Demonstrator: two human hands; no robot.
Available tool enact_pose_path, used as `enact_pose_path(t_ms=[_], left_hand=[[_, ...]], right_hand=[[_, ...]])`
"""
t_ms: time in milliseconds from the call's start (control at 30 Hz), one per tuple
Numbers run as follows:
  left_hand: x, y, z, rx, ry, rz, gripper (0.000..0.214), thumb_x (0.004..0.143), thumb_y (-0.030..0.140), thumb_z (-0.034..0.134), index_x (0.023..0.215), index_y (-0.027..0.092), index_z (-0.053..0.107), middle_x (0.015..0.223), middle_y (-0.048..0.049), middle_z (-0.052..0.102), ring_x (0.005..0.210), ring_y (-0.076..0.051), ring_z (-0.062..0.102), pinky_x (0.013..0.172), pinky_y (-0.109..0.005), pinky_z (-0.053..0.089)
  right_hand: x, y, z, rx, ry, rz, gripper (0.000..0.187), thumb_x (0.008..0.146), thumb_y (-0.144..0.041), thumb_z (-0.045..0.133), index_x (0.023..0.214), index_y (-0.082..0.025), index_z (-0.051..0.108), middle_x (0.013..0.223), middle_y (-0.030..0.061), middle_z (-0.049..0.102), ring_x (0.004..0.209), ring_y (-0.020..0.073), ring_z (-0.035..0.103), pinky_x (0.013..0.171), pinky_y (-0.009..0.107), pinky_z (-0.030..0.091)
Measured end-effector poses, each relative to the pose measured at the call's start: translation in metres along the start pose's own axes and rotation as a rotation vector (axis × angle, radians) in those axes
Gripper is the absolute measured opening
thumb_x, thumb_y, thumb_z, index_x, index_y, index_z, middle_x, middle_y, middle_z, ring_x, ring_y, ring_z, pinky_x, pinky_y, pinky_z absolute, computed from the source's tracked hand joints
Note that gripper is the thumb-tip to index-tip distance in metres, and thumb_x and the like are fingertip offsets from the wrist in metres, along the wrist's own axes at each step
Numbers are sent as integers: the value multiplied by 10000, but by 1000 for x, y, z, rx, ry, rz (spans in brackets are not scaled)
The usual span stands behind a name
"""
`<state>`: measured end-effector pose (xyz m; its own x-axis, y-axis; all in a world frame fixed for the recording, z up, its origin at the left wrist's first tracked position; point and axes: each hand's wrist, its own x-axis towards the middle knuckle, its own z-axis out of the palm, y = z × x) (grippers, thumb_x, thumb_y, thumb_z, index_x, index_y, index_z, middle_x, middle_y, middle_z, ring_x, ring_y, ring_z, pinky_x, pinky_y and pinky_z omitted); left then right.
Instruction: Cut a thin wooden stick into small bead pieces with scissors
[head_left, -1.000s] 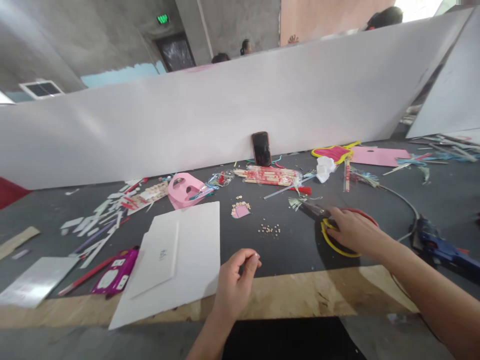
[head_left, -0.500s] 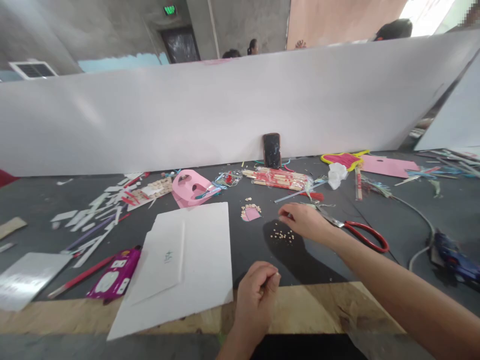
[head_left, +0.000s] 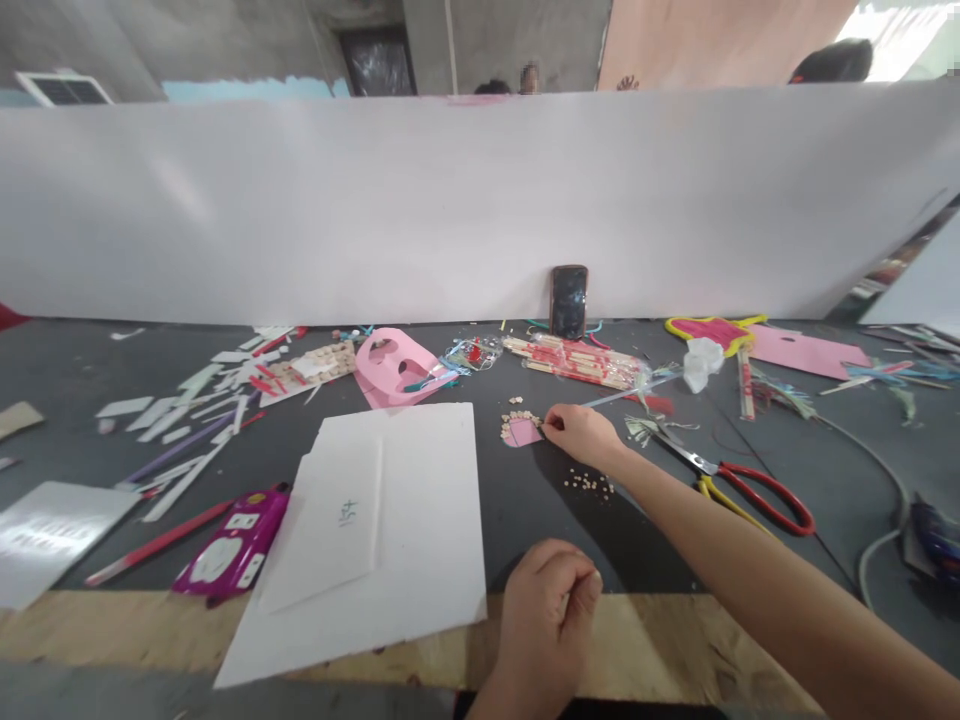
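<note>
My right hand (head_left: 581, 435) reaches across the dark table top, its fingers pinched at the edge of a small pink paper piece (head_left: 520, 431) ringed with tiny beige bits. A loose scatter of the same beige bits (head_left: 589, 483) lies just under my wrist. Near the wooden front edge my left hand (head_left: 551, 610) is curled into a loose fist; whether anything is inside is hidden. Red and yellow handled scissors (head_left: 739, 480) lie to the right of my right arm, untouched.
White paper sheets (head_left: 375, 530) lie left of my hands, a magenta packet (head_left: 229, 545) beside them. A phone (head_left: 568, 300) leans on the white partition (head_left: 450, 200). A pink mask shape (head_left: 394, 365), stick bundle (head_left: 577, 360) and paper scraps (head_left: 195, 410) are farther back.
My right hand left the scissors, passed over the loose beige bits and came left to the small pink piece. My left hand closed from a pinch into a fist and drew nearer.
</note>
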<state>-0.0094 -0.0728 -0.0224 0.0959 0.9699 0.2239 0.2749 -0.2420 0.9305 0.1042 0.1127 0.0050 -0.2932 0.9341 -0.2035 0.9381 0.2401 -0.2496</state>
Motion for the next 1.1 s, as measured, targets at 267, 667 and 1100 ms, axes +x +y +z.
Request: enact_pose_path(t_ms=[267,667,1100], left_hand=[[-1,0,1,-8,10,-11,187,873,184,495,753,170,637,805,-59,642,760,-162,598,693,-258,447],[-3,-1,0,-4,18,2,187,880,197,493,753,172,629,811,-56,635,764,-154,595,682,-249,441],[4,21,-11,136,68,70,225,950,226,363,872,195,573,864,-67,655,825,-182,590,749,-301,446]], right_hand=[[2,1,2,16,6,5,296,920,-340,549,1172,-185,562,1177,73,585,966,197,603,813,404,517],[-23,27,-15,17,-5,-38,277,921,-338,548,1149,-184,574,1162,69,593,956,192,605,812,399,517],[-43,49,-16,234,73,-194,232,932,-358,522,961,-143,605,854,5,631,707,127,608,645,296,510]])
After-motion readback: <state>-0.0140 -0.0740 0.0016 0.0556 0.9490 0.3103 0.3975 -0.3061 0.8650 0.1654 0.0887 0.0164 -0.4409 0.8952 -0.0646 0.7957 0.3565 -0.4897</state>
